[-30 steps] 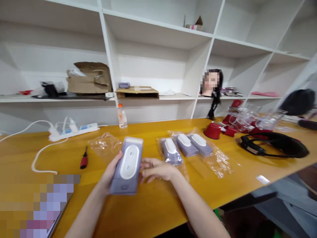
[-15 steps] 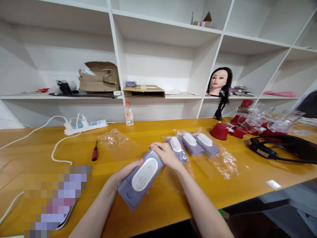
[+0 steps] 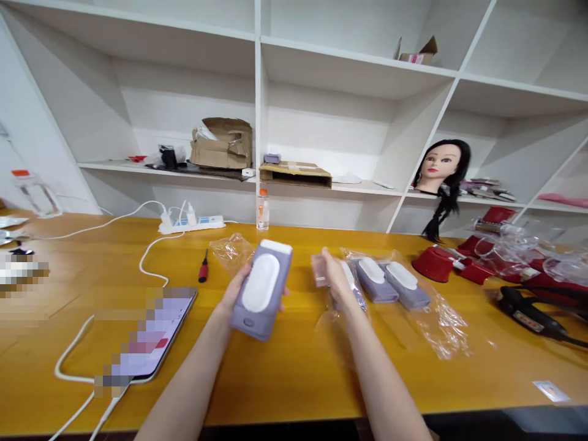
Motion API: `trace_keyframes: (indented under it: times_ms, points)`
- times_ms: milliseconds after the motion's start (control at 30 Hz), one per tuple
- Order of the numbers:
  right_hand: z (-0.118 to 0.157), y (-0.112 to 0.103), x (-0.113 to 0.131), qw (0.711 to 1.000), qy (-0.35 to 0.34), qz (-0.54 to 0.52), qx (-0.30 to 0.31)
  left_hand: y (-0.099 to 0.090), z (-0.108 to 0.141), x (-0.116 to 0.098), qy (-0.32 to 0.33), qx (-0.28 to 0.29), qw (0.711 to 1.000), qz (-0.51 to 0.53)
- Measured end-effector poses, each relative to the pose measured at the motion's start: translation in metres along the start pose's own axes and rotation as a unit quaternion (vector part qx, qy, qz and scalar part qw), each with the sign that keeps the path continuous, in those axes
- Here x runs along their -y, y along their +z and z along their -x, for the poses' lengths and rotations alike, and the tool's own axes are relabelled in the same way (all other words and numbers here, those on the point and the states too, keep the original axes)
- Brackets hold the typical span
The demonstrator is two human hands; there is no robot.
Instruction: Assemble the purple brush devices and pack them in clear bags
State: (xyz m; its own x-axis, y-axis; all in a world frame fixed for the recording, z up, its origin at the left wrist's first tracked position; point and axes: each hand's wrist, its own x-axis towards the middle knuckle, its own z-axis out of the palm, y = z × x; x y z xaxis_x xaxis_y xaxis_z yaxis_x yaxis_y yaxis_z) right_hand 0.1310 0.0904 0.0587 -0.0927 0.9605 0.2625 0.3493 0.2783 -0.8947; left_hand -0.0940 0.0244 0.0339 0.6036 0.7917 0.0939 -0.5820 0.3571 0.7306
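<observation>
A purple-grey device with a white oval panel is held tilted by my left hand, its fingers wrapped behind the case. To the right of it, my right hand is closed on a small, thin, translucent pinkish piece, blurred by motion. Just beyond my right wrist lies a similar device in clear plastic, partly hidden. Two more wrapped devices, a middle one and a right one, lie beside it on the table.
A phone with white cables and a red-black screwdriver are on the left. Behind stand a power strip and a small bottle. Red and clear parts and a black headset occupy the right.
My right hand has come off the device and moved right, now with a thin translucent piece. My left hand holds the device more upright. The view has shifted left.
</observation>
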Motion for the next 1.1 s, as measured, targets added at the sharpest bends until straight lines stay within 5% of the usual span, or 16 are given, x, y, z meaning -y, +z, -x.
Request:
trace_keyframes:
  times_ms: [167, 333, 500, 800, 967, 1100]
  points:
    - [0.002, 0.056, -0.003, 0.989, 0.015, 0.143, 0.031, -0.004, -0.002, -0.012, 0.181, -0.097, 0.976, 0.077]
    - [0.009, 0.089, -0.006, 0.975, -0.049, 0.209, 0.06, -0.004, -0.003, -0.01, 0.218, -0.149, 0.959, 0.104]
    - [0.012, 0.09, -0.018, 0.972, -0.073, 0.202, 0.094, -0.005, -0.012, 0.0, 0.152, -0.133, 0.976, 0.087]
    - [0.006, 0.042, -0.018, 0.998, -0.03, 0.044, 0.043, 0.002, -0.019, 0.022, -0.086, -0.112, 0.99, 0.0]
    - [0.017, 0.029, -0.015, 0.986, -0.057, -0.079, 0.132, 0.008, -0.021, 0.033, -0.187, -0.095, 0.977, -0.042]
    - [0.02, 0.025, -0.009, 0.983, -0.077, -0.065, 0.153, 0.005, -0.019, 0.032, -0.208, -0.064, 0.975, -0.036]
